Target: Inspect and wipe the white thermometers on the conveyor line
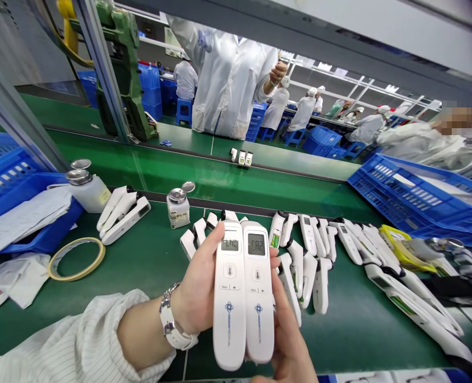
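I hold two white handheld thermometers side by side, screens toward me. My left hand, with a watch at the wrist, is wrapped round the left thermometer. My right hand grips the right thermometer from below and behind. Both small grey displays are lit with characters. Behind them on the green mat lie several more white thermometers.
A roll of tape and a cluster of three thermometers lie left. Two pump dispenser bottles stand near the conveyor belt. Blue crates sit right and left. A person in a white coat stands across the belt.
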{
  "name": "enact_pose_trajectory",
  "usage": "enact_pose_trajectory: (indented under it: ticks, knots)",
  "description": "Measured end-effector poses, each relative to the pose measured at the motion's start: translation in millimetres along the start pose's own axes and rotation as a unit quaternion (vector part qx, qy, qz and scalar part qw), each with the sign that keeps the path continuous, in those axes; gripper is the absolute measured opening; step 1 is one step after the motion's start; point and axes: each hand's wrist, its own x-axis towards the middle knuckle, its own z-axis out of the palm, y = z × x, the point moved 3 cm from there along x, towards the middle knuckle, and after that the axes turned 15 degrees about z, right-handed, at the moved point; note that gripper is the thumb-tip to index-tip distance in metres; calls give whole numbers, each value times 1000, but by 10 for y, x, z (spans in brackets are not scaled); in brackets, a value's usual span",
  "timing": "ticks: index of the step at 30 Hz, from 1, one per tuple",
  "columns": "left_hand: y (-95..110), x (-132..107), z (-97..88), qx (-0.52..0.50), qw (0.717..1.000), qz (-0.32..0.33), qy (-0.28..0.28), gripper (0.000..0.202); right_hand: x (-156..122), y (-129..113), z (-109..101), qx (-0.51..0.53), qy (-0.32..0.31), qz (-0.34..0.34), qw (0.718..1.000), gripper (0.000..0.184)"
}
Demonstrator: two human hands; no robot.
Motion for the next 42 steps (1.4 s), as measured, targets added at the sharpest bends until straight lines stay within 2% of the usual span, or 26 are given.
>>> enact_pose_trajectory:
  ticks: [4,8,14,19,23,25,29,32,34,36,39,42]
  knots:
    - [7,14,-7,3,1000,11,4,81,4,-20,23,0,-2,16,1000,93]
    - [11,13,-8,10,1000,21,10,79,-7,57,-11,-21,28,29,999,95]
    - [-32,-14,-40,28,994,100,-28,66,73,105,7,-26,24,2,999,77]
    - [-78,-32,-90,76,985,146,-50,61,101,62,84,-17,64,26,997,101]
    - [-82,-49,-90,111,982,135,-67,68,67,144,59,-12,45,51,998,109]
    - [-79,-54,-76,108,983,121,-86,72,45,185,30,-7,30,49,998,104]
    - [-79,-37,-62,103,984,95,-109,81,39,177,2,-3,27,10,1000,73]
    - [-72,4,-77,114,987,96,-65,74,68,174,-23,-36,85,14,996,68]
    - [-41,29,-84,115,983,145,-19,51,76,193,-37,-64,129,24,989,67]
    - [-8,37,-78,116,971,208,5,34,60,222,-34,-91,169,45,980,63]
    - [7,25,-70,133,955,266,-7,28,-2,237,14,-124,220,88,963,62]
    - [1,12,-91,148,945,291,-22,29,-70,156,110,-141,238,96,956,58]
